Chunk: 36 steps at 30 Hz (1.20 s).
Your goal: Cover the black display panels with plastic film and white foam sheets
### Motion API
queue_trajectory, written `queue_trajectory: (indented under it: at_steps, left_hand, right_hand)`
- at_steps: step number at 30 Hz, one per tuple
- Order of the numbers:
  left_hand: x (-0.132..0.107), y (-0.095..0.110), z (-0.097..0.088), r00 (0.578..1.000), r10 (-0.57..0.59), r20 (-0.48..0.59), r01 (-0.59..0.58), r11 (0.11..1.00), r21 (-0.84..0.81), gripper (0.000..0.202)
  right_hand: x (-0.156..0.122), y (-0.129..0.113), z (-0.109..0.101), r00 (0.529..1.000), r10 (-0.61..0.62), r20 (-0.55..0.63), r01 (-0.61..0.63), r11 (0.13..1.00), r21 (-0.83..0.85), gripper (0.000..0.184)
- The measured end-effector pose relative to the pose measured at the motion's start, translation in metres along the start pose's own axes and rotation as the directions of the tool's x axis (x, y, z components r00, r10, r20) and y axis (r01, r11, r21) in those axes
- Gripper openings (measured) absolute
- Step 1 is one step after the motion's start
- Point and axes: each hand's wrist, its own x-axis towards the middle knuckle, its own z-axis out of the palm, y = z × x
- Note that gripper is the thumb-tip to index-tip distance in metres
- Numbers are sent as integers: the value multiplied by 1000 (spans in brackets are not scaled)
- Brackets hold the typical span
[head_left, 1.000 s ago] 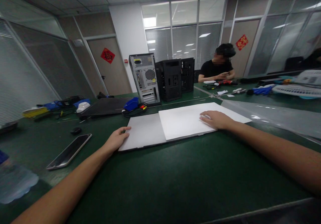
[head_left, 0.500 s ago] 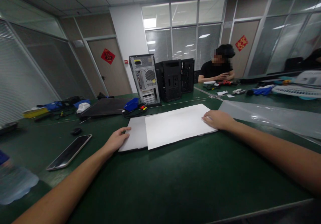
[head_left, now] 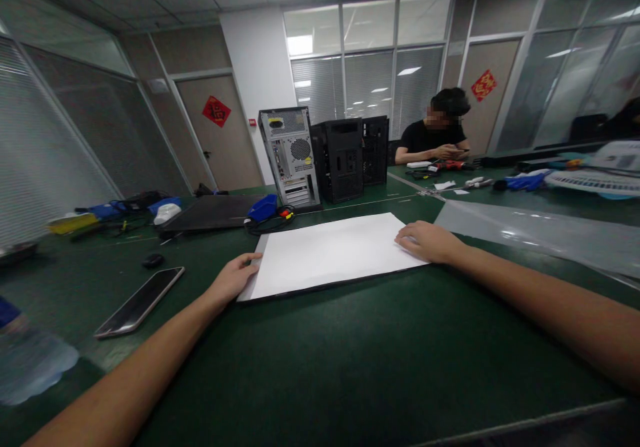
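In the head view a thin white sheet (head_left: 325, 253) lies over a flat, dark-edged panel (head_left: 258, 258), covering most of it. A pale grey strip of the panel shows at its left end. My left hand (head_left: 234, 277) grips that end, thumb and index finger at the edge. My right hand (head_left: 427, 241) holds the sheet near its right end, fingers curled onto it; the fingertips' underside is hidden.
Computer cases (head_left: 290, 157) stand behind the panel. A phone (head_left: 140, 302), a mouse (head_left: 153, 261) and a water bottle (head_left: 35, 360) are at the left. Clear plastic film (head_left: 525, 230) lies at the right. A co-worker (head_left: 433, 133) sits across the green table (head_left: 350, 360).
The white sheet has slid left along the panel, narrowing the grey strip. My right hand has moved slightly left with it, while my left hand stays at the panel's end.
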Motion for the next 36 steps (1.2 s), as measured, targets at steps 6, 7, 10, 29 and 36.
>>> queue_trajectory:
  at_steps: [6, 7, 10, 29, 36]
  left_hand:
    - [2, -4, 1, 999, 8, 34, -7, 999, -41, 50]
    - [3, -6, 1, 999, 10, 39, -8, 999, -47, 52]
    - [3, -7, 1, 999, 4, 41, -2, 999, -53, 56]
    - [-2, 0, 0, 999, -30, 44, 34, 995, -91, 50]
    - [-3, 3, 1, 998, -42, 46, 46, 993, -105, 52]
  right_hand:
    - [1, -6, 3, 995, -92, -27, 93, 994, 49, 51]
    - [1, -7, 3, 995, -100, -31, 102, 993, 59, 51]
    - [1, -9, 4, 994, -108, -28, 110, 991, 76, 52]
    - [1, -17, 4, 995, -103, -20, 104, 993, 55, 57]
    - [-1, -18, 5, 992, -120, -43, 124, 986, 108, 56]
